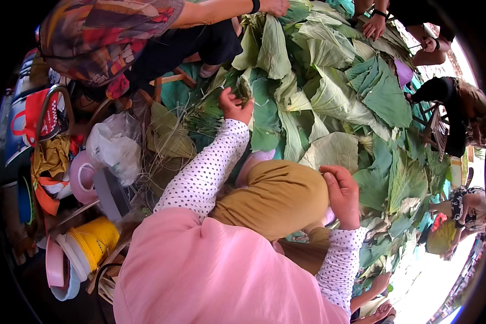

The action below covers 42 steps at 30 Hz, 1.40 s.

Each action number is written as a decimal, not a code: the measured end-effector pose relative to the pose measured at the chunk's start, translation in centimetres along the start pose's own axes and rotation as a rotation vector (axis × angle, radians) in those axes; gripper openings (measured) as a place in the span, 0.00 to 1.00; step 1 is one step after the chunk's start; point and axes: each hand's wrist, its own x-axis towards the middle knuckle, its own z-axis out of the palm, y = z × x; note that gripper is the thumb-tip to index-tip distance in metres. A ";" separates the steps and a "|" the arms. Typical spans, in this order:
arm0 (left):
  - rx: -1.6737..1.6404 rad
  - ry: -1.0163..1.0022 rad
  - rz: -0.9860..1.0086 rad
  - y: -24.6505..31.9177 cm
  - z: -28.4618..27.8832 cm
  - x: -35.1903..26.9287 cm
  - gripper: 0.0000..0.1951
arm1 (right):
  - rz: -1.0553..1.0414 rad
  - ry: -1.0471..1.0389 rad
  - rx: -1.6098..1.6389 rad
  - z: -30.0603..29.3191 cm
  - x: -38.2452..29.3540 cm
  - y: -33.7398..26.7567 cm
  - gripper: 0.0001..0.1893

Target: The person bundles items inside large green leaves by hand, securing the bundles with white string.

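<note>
A broad heap of large green leaves, seemingly lotus leaves (pixel 336 89), spreads before me. My left hand (pixel 235 106) is raised over the near left side of the heap, fingers apart and curled, close to a bundle of leaf stalks (pixel 206 115); a thin pale strand shows beside its fingertips. My right hand (pixel 342 196) is beside my bent knee (pixel 291 194), fingers bent, with leaves beyond it; whether it pinches anything cannot be told. Thin pale strings (pixel 170 137) lie tangled left of my left forearm, partly over a dull brownish leaf (pixel 162 125).
A co-worker's arm (pixel 214 12) reaches to the heap at the top; more people sit along the right. On my left stand a clear plastic bag (pixel 115 146), a grey box (pixel 111 194), a yellow bucket (pixel 93 243) and a red bag (pixel 38 115). A wooden stool (pixel 172 79) stands beyond.
</note>
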 end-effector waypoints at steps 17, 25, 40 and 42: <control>0.321 -0.108 -0.770 -8.1 6.9 3.4 0.27 | -0.244 -0.019 -0.166 -12.9 1.1 5.3 0.09; -0.158 -0.210 -0.904 -5.2 10.4 -1.7 0.23 | -0.186 0.026 -0.302 -17.9 -3.5 7.5 0.10; -0.465 -0.629 -0.691 12.4 11.8 -8.8 0.16 | -0.258 0.125 -0.300 -20.2 -8.5 7.2 0.10; -0.517 -0.645 -0.650 16.8 12.9 -10.8 0.16 | -0.276 0.151 -0.249 -20.5 -9.1 6.5 0.11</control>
